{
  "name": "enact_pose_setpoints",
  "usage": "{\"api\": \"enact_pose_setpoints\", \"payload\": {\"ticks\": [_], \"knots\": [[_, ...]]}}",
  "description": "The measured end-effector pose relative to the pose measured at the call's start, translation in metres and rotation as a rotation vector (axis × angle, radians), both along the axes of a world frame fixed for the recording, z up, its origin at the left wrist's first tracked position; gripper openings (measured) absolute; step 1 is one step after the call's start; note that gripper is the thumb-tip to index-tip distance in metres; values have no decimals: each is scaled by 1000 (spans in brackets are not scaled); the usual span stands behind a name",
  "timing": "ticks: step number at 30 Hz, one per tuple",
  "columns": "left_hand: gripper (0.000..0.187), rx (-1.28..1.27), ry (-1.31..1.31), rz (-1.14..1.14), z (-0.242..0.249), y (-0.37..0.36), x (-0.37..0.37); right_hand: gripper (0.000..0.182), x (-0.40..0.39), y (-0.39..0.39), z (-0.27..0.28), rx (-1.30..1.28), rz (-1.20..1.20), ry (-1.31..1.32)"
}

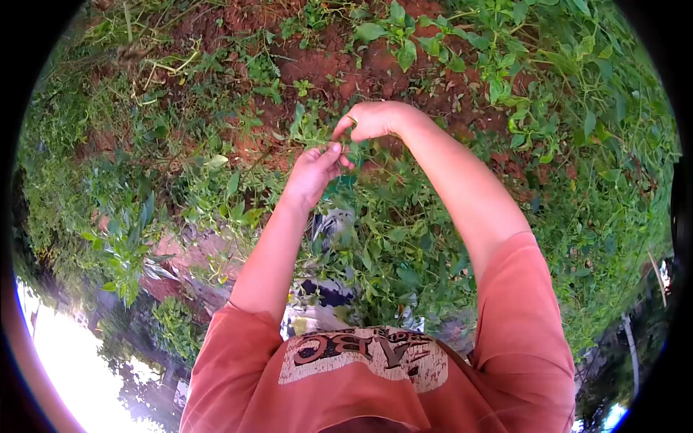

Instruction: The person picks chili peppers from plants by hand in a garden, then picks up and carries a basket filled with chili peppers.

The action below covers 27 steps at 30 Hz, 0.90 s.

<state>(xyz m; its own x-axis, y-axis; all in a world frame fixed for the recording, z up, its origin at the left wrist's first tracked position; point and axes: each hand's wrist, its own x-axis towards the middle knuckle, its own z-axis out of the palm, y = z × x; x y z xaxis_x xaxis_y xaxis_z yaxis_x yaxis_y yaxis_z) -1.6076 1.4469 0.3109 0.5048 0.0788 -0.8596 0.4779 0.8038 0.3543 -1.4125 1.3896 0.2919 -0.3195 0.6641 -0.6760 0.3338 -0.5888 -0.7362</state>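
Observation:
Both hands are close together over green plants (pixel 382 231), near the middle of the view. My left hand (pixel 315 172) has its thumb and fingers pressed together on something too small to make out, perhaps a thin stem. Just above and to the right of it, my right hand (pixel 369 121) bends down from the wrist with its fingers curled toward the left fingertips. What the right fingers pinch is hidden. Leaves stand right behind and beside both hands.
Reddish soil (pixel 325 65) shows between weeds beyond the hands. Broad-leaved plants (pixel 556 72) grow thickly at the upper right. Leafy stems (pixel 126 224) rise at the left. Patterned cloth on my legs (pixel 317 303) shows below the hands, partly behind leaves.

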Motion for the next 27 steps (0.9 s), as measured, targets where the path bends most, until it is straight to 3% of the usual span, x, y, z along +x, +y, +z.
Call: {"api": "enact_pose_setpoints", "payload": {"ticks": [5, 7, 11, 13, 15, 17, 19, 20, 21, 23, 25, 27], "knots": [[16, -75, -45, -3, 24, 0, 4, 32, 14, -7, 22, 99, 166, -36], [19, -3, -113, -144, 28, 1, 4, 32, 19, -12, 24, 161, 155, -57], [17, 201, 24, -303, 30, -2, 13, 28, 23, -12, 91, 147, 281, -324], [17, 293, 46, -287, 26, -9, 21, 21, 12, -11, 112, 74, 440, -604], [19, 572, 100, -427, 33, -15, 34, 16, 8, -14, 128, 73, 425, -609], [19, 624, 159, -412, 50, -20, 45, 17, 6, -17, 140, 39, 367, -654], [17, 755, 248, -672, 63, -20, 52, 17, 4, -22, 143, 44, 365, -652], [16, 910, 182, -629, 66, -26, 52, 17, 4, -24, 145, 10, 365, -656], [16, 911, 184, -625, 64, -27, 50, 17, 5, -26, 146, -27, 364, -663], [15, 1123, 91, -725, 53, -31, 45, 17, 5, -31, 142, -43, 340, -661], [15, 1146, 78, -670, 40, -36, 44, 23, 4, -34, 139, -217, 275, -640], [15, 1188, 60, -566, 34, -39, 47, 23, 2, -42, 135, -224, 169, -636]]}}
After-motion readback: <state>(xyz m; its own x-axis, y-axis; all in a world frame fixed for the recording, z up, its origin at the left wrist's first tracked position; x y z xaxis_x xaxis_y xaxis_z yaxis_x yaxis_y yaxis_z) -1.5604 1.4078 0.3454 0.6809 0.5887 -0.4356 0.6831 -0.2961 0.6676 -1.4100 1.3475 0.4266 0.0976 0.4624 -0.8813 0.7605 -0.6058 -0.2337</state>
